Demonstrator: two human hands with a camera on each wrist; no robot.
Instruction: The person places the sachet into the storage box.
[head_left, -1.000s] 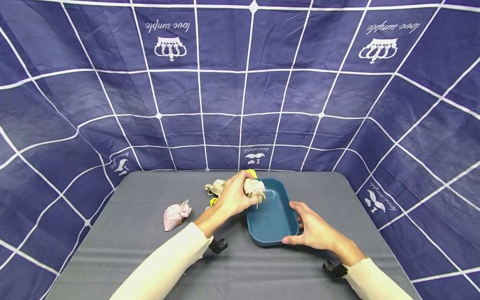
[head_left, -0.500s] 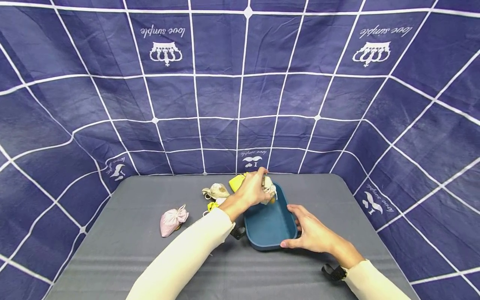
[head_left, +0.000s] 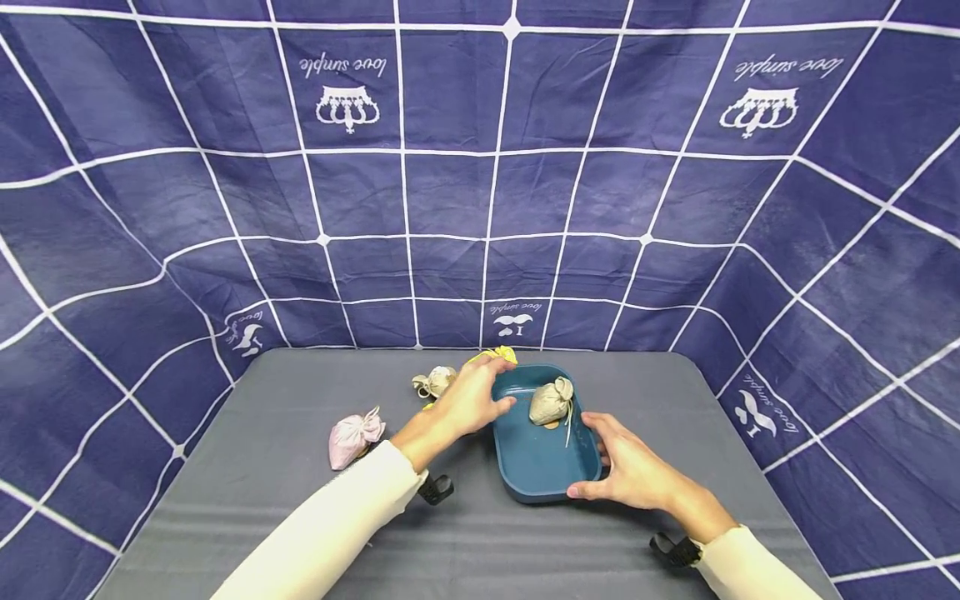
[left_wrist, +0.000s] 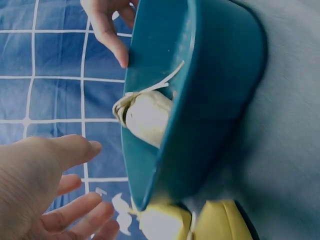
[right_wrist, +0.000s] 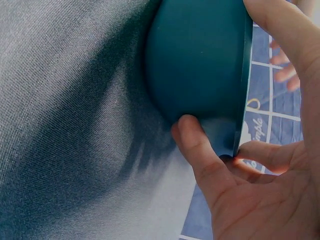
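A beige drawstring pouch [head_left: 550,402] lies inside the blue plastic bin [head_left: 538,483], its cord trailing toward the right wall. My left hand [head_left: 467,402] hovers at the bin's left rim, fingers spread and holding nothing. In the left wrist view the same hand [left_wrist: 65,185] stands apart from the pouch [left_wrist: 148,116]. My right hand [head_left: 626,467] grips the bin at its near right corner. The right wrist view shows fingers [right_wrist: 197,145] against the bin's outer wall [right_wrist: 200,65] and the thumb at its rim.
Left of the bin, a patterned beige pouch [head_left: 435,382] and a yellow pouch [head_left: 504,354] lie on the grey table [head_left: 300,533], partly behind my left hand. A pink pouch [head_left: 351,440] sits farther left. Blue checked cloth [head_left: 450,192] walls the back and sides.
My left hand carried the beige pouch over the bin, let it go inside, then drew back to the left. My right hand stays on the bin.
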